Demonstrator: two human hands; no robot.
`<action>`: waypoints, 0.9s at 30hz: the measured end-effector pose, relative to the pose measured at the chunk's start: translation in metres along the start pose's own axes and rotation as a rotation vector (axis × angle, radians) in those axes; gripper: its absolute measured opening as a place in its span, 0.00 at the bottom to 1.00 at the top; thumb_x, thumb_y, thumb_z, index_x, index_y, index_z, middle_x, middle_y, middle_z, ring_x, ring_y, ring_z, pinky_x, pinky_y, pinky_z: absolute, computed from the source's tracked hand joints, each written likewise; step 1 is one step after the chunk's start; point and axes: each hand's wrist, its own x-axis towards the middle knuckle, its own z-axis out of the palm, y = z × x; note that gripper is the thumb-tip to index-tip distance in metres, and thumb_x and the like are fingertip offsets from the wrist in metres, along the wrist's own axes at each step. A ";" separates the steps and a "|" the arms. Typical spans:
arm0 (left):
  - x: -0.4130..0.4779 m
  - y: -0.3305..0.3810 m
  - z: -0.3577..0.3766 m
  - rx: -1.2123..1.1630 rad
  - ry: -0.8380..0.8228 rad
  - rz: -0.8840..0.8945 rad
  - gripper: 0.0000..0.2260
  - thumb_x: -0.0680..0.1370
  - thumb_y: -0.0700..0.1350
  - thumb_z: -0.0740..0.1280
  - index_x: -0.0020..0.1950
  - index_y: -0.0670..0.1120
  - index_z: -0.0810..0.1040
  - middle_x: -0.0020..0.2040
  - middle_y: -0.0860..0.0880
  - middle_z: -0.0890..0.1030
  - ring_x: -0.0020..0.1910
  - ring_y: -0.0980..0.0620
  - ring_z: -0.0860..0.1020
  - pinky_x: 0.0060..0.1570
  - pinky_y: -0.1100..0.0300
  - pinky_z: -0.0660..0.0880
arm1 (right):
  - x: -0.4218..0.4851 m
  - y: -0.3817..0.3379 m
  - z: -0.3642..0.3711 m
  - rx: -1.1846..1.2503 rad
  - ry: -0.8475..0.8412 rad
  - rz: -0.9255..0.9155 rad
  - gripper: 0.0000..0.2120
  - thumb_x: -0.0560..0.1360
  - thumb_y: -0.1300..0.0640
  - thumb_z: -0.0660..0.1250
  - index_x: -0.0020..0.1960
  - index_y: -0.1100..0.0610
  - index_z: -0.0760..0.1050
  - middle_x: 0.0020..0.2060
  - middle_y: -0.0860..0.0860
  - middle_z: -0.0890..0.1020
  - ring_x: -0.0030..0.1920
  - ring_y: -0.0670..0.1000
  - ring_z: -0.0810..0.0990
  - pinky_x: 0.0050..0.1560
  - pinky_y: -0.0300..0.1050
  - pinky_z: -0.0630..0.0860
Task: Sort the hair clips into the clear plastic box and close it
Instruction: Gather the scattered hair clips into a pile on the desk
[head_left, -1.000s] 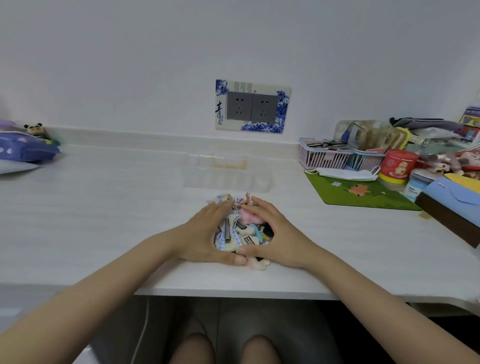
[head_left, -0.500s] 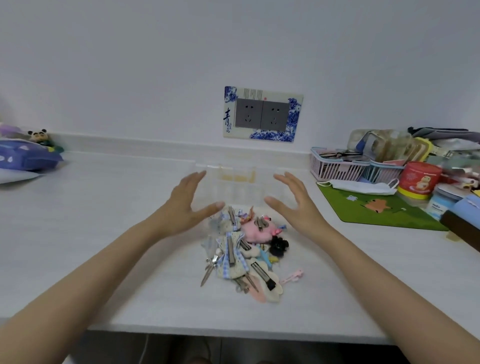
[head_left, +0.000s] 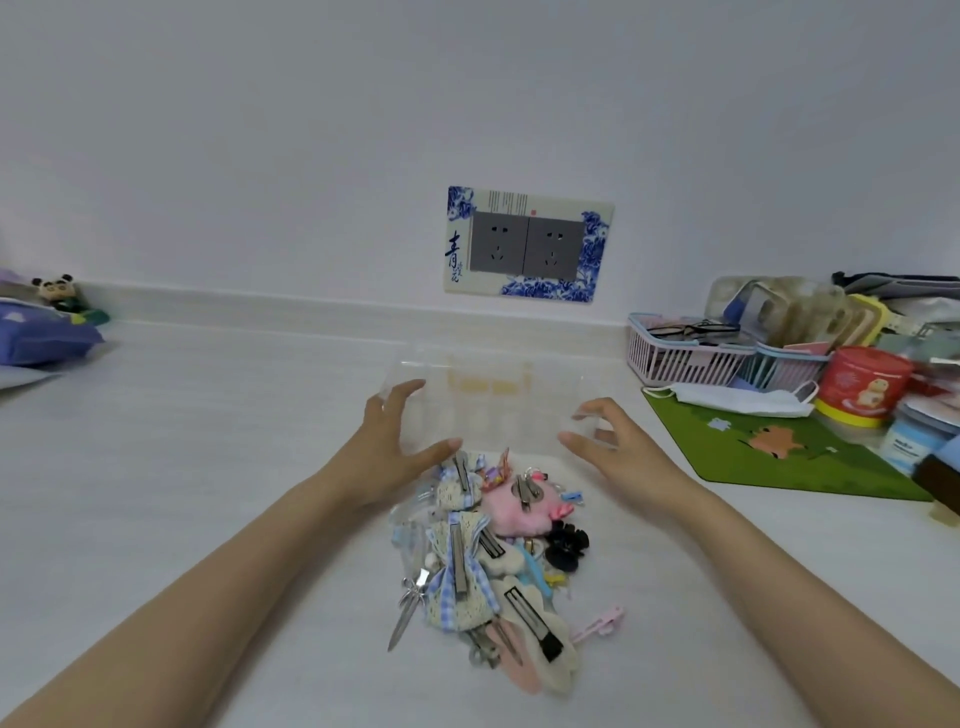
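A clear plastic box (head_left: 493, 400) stands on the white desk (head_left: 208, 467) below the wall socket. My left hand (head_left: 389, 447) is at the box's left end, fingers straight along it and thumb by the front wall. My right hand (head_left: 613, 447) is at the right end, fingers bent round that corner and thumb pointing along the front. A pile of hair clips (head_left: 493, 561) lies loose in front of the box, between my forearms: a pink plush clip, blue checked bows, metal clips, a black flower clip, and a small pink clip (head_left: 597, 626) a little apart.
A green mat (head_left: 779, 457) with a face mask (head_left: 732, 397) lies to the right. Behind it are pink and blue baskets (head_left: 691, 353), a red tin (head_left: 862, 384) and other clutter. A purple pack (head_left: 41, 338) and a panda figure (head_left: 57, 291) sit at the far left.
Both hands let go of the clip pile, lifted away from it and reached forward to the two ends of the clear box. The pile stays spread on the desk.
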 end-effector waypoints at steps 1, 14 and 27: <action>-0.003 0.003 0.002 -0.012 -0.011 -0.001 0.35 0.70 0.63 0.66 0.73 0.59 0.53 0.71 0.43 0.59 0.68 0.44 0.65 0.63 0.56 0.62 | -0.005 0.001 -0.005 0.010 -0.011 0.006 0.15 0.74 0.45 0.67 0.57 0.47 0.69 0.62 0.41 0.71 0.65 0.48 0.70 0.57 0.43 0.64; -0.017 0.026 0.007 0.056 0.198 0.129 0.29 0.72 0.68 0.56 0.71 0.62 0.61 0.77 0.51 0.56 0.74 0.52 0.58 0.68 0.55 0.61 | -0.045 -0.038 0.004 -0.248 -0.374 -0.272 0.18 0.68 0.44 0.73 0.57 0.42 0.77 0.57 0.38 0.78 0.58 0.37 0.75 0.57 0.32 0.69; -0.005 0.012 0.004 0.058 0.153 0.019 0.31 0.74 0.66 0.50 0.73 0.53 0.64 0.76 0.52 0.60 0.73 0.52 0.63 0.70 0.52 0.62 | -0.040 -0.036 0.015 -0.190 -0.377 -0.210 0.17 0.67 0.48 0.75 0.54 0.42 0.75 0.53 0.40 0.79 0.51 0.34 0.75 0.47 0.27 0.68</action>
